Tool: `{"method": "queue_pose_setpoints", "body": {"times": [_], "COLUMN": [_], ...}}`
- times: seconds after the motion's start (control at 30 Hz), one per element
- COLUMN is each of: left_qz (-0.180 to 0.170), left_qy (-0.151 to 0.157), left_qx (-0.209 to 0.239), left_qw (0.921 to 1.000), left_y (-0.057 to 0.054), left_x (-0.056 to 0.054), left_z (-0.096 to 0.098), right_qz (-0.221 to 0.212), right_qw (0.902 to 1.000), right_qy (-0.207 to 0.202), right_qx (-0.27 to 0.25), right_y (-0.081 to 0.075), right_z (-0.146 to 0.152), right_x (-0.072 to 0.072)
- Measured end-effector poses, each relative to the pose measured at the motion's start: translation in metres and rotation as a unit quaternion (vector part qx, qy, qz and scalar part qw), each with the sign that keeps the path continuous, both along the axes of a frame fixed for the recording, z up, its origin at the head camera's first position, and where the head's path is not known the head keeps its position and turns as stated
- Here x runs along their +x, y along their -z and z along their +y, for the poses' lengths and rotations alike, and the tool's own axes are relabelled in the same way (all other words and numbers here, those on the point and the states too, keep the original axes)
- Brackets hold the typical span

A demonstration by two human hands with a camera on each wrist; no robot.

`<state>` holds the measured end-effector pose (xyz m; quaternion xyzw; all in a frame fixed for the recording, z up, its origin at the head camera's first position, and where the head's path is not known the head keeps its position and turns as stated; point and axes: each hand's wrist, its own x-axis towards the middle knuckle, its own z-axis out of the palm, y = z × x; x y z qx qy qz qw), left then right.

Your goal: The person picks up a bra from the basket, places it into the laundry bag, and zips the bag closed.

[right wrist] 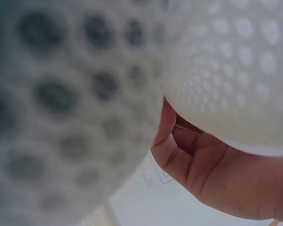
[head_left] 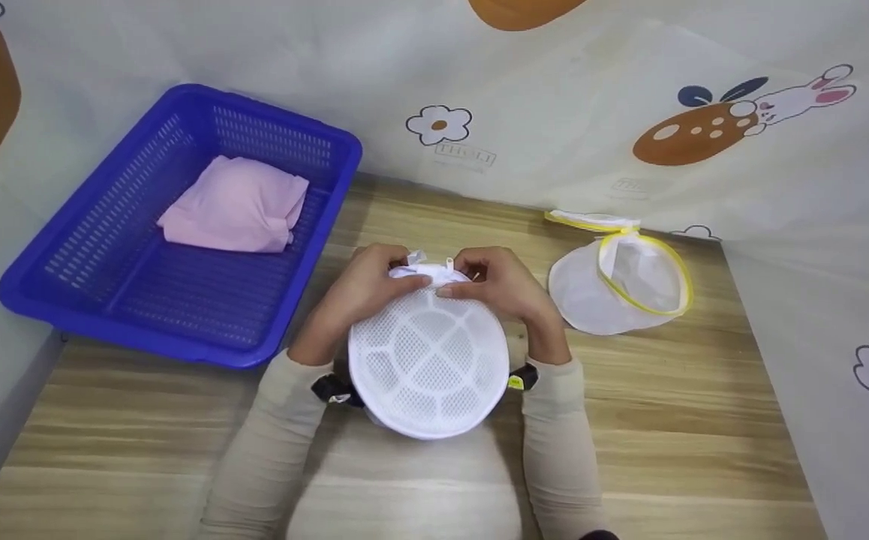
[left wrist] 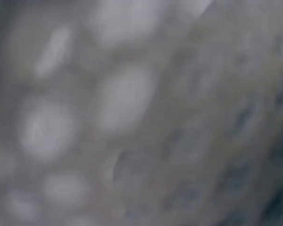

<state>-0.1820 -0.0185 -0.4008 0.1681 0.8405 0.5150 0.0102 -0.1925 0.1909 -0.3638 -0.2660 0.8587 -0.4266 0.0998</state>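
Observation:
A round white mesh laundry bag (head_left: 434, 360) hangs upright in front of the person's body. At its top edge the left hand (head_left: 363, 289) pinches the white trim near the zipper. Close beside it, the right hand (head_left: 502, 285) pinches the same edge between thumb and fingers. Between the hands, a small white tab (head_left: 449, 264) stands up. In the right wrist view, curled fingers of the right hand (right wrist: 226, 174) show behind the pale mesh (right wrist: 236, 61). Blurred mesh (left wrist: 127, 99) fills the left wrist view, where the left hand is hidden.
A blue plastic basket (head_left: 314, 262) stands at the left with a folded pink cloth (head_left: 236, 206) inside. Another white mesh bag (head_left: 577, 292), yellow-trimmed with its lid open, rests at the right on the wooden table (head_left: 675, 420). Printed sheeting (head_left: 554, 97) lines the walls.

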Motion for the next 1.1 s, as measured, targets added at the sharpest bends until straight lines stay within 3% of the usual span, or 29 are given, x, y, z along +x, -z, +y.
{"method": "queue_pose_setpoints", "body": {"times": [0.33, 0.63, 1.1], "left_qz": [0.009, 0.028, 0.033], "left_qy": [-0.006, -0.002, 0.019], "left_qx": [0.027, 0.022, 0.015], "left_qw": [0.9996, 0.9994, 0.9991], "left_y": [0.001, 0.003, 0.002], "left_x": [-0.001, -0.005, -0.004], "left_z": [-0.009, -0.002, 0.001], "right_qz": [0.003, -0.016, -0.014], "right_qw": [0.9999, 0.9998, 0.9974], "right_qy": [-0.015, -0.005, 0.015], "right_qx": [0.005, 0.01, -0.069], "right_y": [0.0, -0.002, 0.002], "right_z": [-0.004, 0.003, 0.007], "right_x": [-0.001, -0.001, -0.004]}}
